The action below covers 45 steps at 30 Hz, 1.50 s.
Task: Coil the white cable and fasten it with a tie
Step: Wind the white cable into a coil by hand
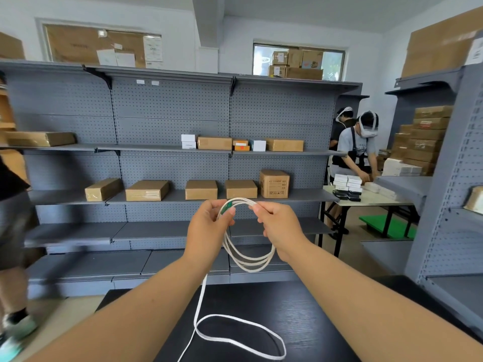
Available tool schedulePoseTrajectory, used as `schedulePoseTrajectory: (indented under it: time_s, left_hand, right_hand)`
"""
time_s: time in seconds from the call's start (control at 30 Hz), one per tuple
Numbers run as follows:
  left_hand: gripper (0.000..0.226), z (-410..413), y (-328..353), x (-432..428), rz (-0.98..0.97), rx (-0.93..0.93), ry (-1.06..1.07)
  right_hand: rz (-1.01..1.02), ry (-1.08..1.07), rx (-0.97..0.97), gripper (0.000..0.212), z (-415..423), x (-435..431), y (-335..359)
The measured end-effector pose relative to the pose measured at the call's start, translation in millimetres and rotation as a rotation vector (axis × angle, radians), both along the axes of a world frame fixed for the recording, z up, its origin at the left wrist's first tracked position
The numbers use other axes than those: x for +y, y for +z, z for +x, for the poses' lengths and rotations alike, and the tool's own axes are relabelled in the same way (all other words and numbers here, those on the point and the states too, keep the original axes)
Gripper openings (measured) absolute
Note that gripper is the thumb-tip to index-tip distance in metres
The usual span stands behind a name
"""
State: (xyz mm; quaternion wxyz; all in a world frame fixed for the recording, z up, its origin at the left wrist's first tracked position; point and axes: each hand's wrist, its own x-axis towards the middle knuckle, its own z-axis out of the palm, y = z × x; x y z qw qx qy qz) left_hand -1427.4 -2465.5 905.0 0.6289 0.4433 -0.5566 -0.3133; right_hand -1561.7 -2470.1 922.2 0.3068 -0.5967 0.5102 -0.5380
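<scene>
A white flat cable (248,259) hangs in several loops between my two raised hands. My left hand (209,231) pinches the top of the coil, where a green piece (226,207) shows by the thumb. My right hand (277,226) grips the loops a little to the right. From under my left hand one strand drops down to the black table (300,309), where the loose tail (235,335) lies in a wide loop. I cannot tell whether the green piece is a tie or a plug.
Grey pegboard shelving (170,152) with cardboard boxes stands behind the table. A second shelf unit (449,205) is at the right. Two people in headsets (358,147) work at a white table far right. Another person's leg (13,231) is at the left edge.
</scene>
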Motion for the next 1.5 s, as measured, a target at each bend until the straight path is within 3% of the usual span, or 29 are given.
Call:
schedulePoseTrajectory:
  time_s: [0.1,0.4,0.57,0.77,0.9,1.07,1.17,1.33,1.5]
  left_hand:
    - [0.019,0.0,-3.6,-0.6,0.026,0.017,-0.031]
    - [0.012,5.6,-3.4,-9.6,0.051,0.030,0.038]
    - [0.006,10.0,0.3,-17.0,0.012,-0.171,0.118]
    - [0.014,9.4,6.3,-19.7,-0.042,-0.455,0.162]
    - [0.020,7.7,6.2,-22.5,-0.099,-0.635,0.162]
    - [0.019,6.3,3.2,-23.0,-0.146,-0.812,0.150]
    - [0.017,5.1,1.2,-23.7,-0.120,-0.809,0.127]
    - [0.012,2.2,-1.8,-23.5,-0.082,-0.768,0.071]
    - [0.004,4.5,-7.1,-27.1,0.053,-0.525,-0.103]
  right_hand:
    - [-0.008,-0.034,-0.064,0.024,-0.6,-2.9,-4.4]
    - [0.065,0.021,-0.146,0.020,-2.2,-11.6,-11.2]
    - [0.064,0.126,-0.002,0.026,-4.9,-15.0,-8.5]
    - [-0.013,0.139,0.294,0.039,-5.5,-19.9,0.5]
    - [-0.050,0.173,0.442,0.038,-6.0,-21.4,6.2]
    - [-0.056,0.147,0.821,0.033,-10.4,-24.6,10.9]
    - [-0.051,0.146,0.918,0.034,-12.8,-23.8,11.5]
    - [-0.020,0.153,0.873,0.030,-15.7,-23.0,8.8]
    - [-0.038,0.128,0.855,0.028,-19.0,-19.2,10.4]
